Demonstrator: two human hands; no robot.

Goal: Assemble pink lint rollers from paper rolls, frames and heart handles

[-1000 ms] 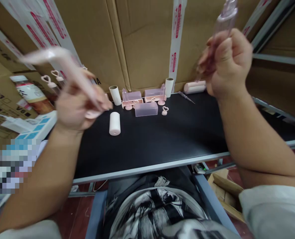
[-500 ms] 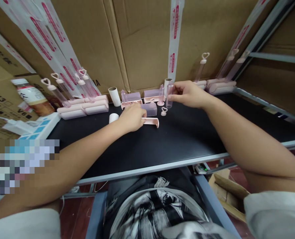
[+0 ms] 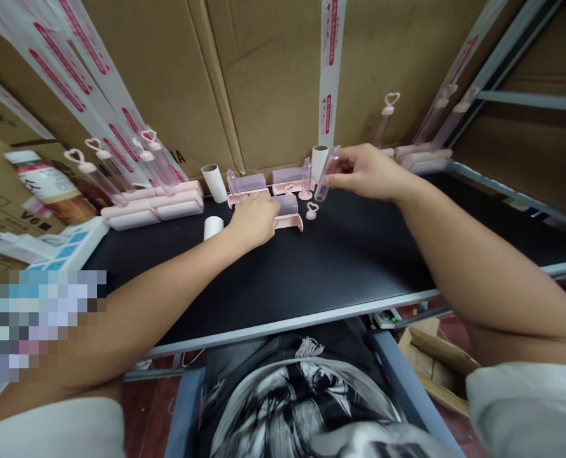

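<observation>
My left hand (image 3: 256,219) is closed over the left end of a long pink plastic tray piece (image 3: 291,222) with an upturned end. Right behind that piece lies a see-through lilac cover (image 3: 286,204), partly hidden by the hand. Between the thumb and fingers of my right hand (image 3: 371,170) is a clear pinkish tube (image 3: 328,175), tilted, its lower end close to the table. Below it lies a pink cap with a heart-shaped loop (image 3: 312,210). Two more pink-and-lilac cases, one on the left (image 3: 248,185) and one on the right (image 3: 287,180), lie behind.
White paper rolls stand left (image 3: 214,184) and right (image 3: 319,163); another roll (image 3: 213,227) is nearer me. Pink cases with upright heart-topped tubes (image 3: 153,203) line the back left, others (image 3: 423,160) the back right. A bottle (image 3: 51,187) and a power strip (image 3: 79,245) are at left.
The tube in my right hand has gone from upright to tilted, its top leaning right. My left hand has brought the pink tray piece closer to the lilac cover. The view has shifted slightly.
</observation>
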